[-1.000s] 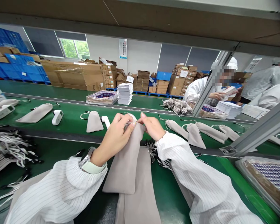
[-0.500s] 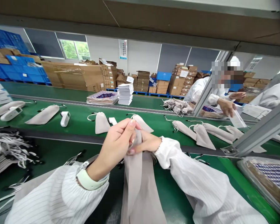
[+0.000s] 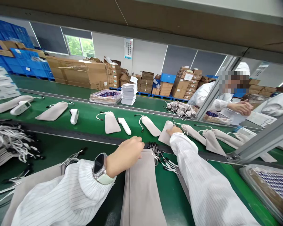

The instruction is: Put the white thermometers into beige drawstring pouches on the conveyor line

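My left hand (image 3: 128, 150) rests with curled fingers on the top end of a stack of grey drawstring pouches (image 3: 141, 188) lying on the green bench in front of me. My right hand (image 3: 174, 130) reaches out over the green conveyor belt (image 3: 85, 121) and grips one grey pouch (image 3: 164, 137) that lies on the belt; the sleeve hides most of its fingers. Just left of it on the belt lie a filled pouch (image 3: 151, 125), a white handheld device (image 3: 124, 126) and a flat pouch (image 3: 111, 123).
More pouches (image 3: 209, 138) and white devices (image 3: 73, 116) lie along the belt. A heap of white cords (image 3: 7, 141) sits left, a wrapped tray (image 3: 271, 182) right behind an aluminium post (image 3: 261, 144). A co-worker (image 3: 226, 97) stands across the belt. White booklets (image 3: 129, 93) are stacked beyond.
Both hands held one pouch up at its mouth. Now my right hand has carried it out to the belt and my left hand has dropped onto the stack.
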The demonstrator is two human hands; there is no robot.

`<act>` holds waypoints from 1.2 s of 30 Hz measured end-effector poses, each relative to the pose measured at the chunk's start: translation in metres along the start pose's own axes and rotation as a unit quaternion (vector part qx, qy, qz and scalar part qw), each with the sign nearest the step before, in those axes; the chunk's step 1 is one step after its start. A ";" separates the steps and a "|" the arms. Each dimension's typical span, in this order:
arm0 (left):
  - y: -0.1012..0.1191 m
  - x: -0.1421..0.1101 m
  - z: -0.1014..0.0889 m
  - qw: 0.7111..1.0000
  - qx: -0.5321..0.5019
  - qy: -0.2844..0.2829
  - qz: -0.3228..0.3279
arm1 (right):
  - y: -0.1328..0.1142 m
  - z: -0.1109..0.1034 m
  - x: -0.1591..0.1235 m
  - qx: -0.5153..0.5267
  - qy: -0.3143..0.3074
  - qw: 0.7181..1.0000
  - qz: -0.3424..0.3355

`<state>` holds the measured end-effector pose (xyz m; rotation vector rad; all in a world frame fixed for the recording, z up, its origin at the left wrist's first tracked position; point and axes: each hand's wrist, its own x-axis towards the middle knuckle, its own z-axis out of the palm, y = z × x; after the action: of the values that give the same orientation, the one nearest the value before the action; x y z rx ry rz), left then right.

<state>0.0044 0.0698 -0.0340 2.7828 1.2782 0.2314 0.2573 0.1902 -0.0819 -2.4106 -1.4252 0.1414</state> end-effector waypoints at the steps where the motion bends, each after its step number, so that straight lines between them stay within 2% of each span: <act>1: 0.003 -0.001 -0.001 1.000 0.020 0.005 0.006 | -0.002 0.002 -0.003 -0.014 0.005 1.000 -0.006; 3: 0.010 -0.004 -0.003 0.998 0.055 0.005 0.008 | -0.013 0.000 -0.011 -0.032 0.024 0.998 -0.045; 5: 0.016 -0.005 -0.004 0.997 0.076 -0.014 0.002 | -0.032 -0.004 -0.024 -0.016 0.016 0.987 -0.158; 6: 0.019 -0.006 -0.004 0.996 0.082 -0.027 0.001 | -0.042 -0.004 -0.031 0.003 0.001 0.972 -0.237; 8: 0.022 -0.007 -0.003 0.995 0.092 -0.029 0.010 | -0.063 0.004 -0.046 0.039 -0.037 0.919 -0.391; 9: 0.023 -0.007 -0.002 0.995 0.099 -0.014 0.017 | -0.072 0.011 -0.053 0.049 -0.055 0.892 -0.446; 11: 0.022 -0.007 0.000 0.992 0.119 0.023 0.025 | -0.085 0.030 -0.064 0.045 -0.084 0.865 -0.494; 13: 0.020 -0.006 0.001 0.990 0.134 0.029 0.023 | -0.092 0.048 -0.067 0.033 -0.111 0.865 -0.488; 16: 0.019 -0.005 0.002 0.990 0.143 -0.009 0.014 | -0.093 0.062 -0.063 0.041 -0.123 0.884 -0.449; 19: 0.021 -0.004 0.002 0.989 0.145 -0.016 0.002 | -0.090 0.062 -0.054 0.070 -0.120 0.904 -0.404; 23: 0.024 -0.005 0.003 0.992 0.126 -0.013 0.007 | -0.085 0.058 -0.043 0.144 -0.127 0.931 -0.312; 26: 0.020 -0.007 -0.002 0.994 0.097 -0.037 0.019 | -0.080 0.057 -0.036 0.232 -0.175 0.924 -0.247; 30: 0.009 -0.007 -0.019 0.996 -0.040 -0.075 0.033 | -0.074 0.043 -0.034 0.355 -0.263 0.869 -0.223; 32: 0.004 -0.005 -0.027 0.988 -0.136 -0.064 0.031 | -0.070 0.024 -0.036 0.427 -0.294 0.824 -0.228; 33: 0.002 -0.003 -0.029 0.984 -0.173 -0.046 0.021 | -0.069 0.012 -0.038 0.480 -0.311 0.787 -0.230; 36: -0.002 0.002 -0.029 0.972 -0.232 0.012 -0.026 | -0.065 -0.027 -0.048 0.633 -0.364 0.640 -0.237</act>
<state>-0.0006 0.0730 -0.0060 2.3531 1.1237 0.4912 0.1865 0.1711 -0.0393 -0.7327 -1.3489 1.5109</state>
